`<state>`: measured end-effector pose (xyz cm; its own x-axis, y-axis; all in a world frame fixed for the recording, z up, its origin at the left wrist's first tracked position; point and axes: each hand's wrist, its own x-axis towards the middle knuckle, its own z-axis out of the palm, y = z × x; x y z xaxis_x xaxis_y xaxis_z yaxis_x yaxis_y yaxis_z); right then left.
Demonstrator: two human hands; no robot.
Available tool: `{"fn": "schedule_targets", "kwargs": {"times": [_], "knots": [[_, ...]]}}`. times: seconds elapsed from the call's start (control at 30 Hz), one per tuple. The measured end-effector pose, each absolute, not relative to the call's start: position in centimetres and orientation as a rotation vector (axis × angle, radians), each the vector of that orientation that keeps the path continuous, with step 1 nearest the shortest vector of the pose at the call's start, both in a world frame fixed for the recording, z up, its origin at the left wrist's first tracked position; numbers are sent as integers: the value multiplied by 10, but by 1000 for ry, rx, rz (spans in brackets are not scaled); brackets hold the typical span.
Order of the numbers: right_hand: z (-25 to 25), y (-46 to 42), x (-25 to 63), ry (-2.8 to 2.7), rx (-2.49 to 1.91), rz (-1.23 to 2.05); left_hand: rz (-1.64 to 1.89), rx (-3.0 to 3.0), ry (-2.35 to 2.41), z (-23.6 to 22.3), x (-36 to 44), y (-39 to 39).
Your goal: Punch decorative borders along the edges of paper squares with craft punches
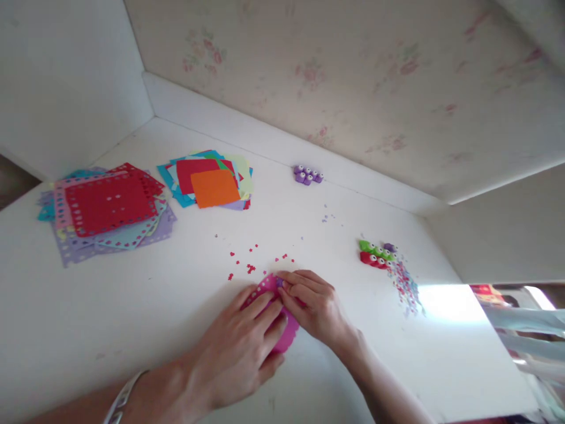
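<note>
Below the middle of the view lies a bright pink sheet of paper (289,335) with small holes punched along its edge. My left hand (238,335) rests on it from the left, fingers spread and pressing it against the table. At the sheet's upper corner my right hand (311,300) pinches a small purple craft punch (279,282), mostly covered by the fingers. Just beyond the sheet, tiny red punched-out shapes (251,269) are scattered on the white table (185,294).
At left lie a pile of punched coloured sheets (112,203) and a stack of plain ones (216,187). Purple punches (306,175) stand near the wall. Green and red punches (377,254) stand at right beside a heap of confetti (406,288).
</note>
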<state>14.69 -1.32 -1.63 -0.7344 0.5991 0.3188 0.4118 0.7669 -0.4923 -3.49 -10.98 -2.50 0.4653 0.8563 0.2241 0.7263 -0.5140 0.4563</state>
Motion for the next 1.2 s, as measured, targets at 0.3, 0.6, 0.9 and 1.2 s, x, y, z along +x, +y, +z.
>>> {"fn": "schedule_targets", "kwargs": {"times": [0.3, 0.6, 0.9, 1.2], "knots": [[-20, -17, 152, -2414, -770, 523, 1006, 2003, 1406, -6, -42, -59], [-14, -19, 154, -2422, -839, 524, 701, 1881, 1048, -10, -46, -20], [-6, -15, 151, -2492, -813, 506, 591, 1791, 972, -13, -47, -7], [-16, -19, 157, -2416, -804, 562, 721, 1888, 1136, 0, -53, -25]]}}
